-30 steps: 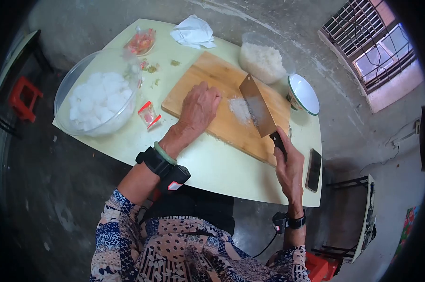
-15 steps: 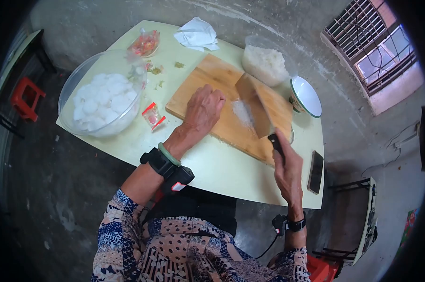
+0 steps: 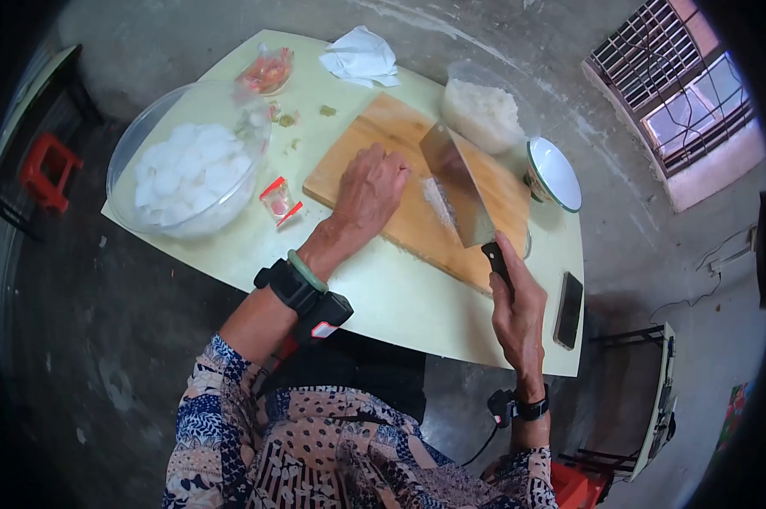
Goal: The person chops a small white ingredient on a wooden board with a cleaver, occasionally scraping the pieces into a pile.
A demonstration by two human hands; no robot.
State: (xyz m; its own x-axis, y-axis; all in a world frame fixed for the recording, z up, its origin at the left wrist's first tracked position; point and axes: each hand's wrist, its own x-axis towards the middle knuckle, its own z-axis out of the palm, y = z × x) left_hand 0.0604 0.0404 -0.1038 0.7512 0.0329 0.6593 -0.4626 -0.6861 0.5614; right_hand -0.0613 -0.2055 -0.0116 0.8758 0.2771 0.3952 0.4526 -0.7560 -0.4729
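In my right hand is the black handle of a cleaver. Its broad blade stands on edge on the wooden cutting board, over the right half. Along the blade's left side lies a narrow strip of finely chopped white food. My left hand rests on the board's left part, apart from the blade, with its fingers curled under. Whatever may be beneath those fingers is hidden.
A large clear bowl of white pieces stands at left. Behind the board is a clear tub of white shreds; an enamel bowl and phone are at right. A red-white packet and crumpled paper also lie here.
My left hand has shifted slightly, its fingers still curled on the board. The cleaver's blade has tilted a little over the chopped strip. The whole view has moved slightly.
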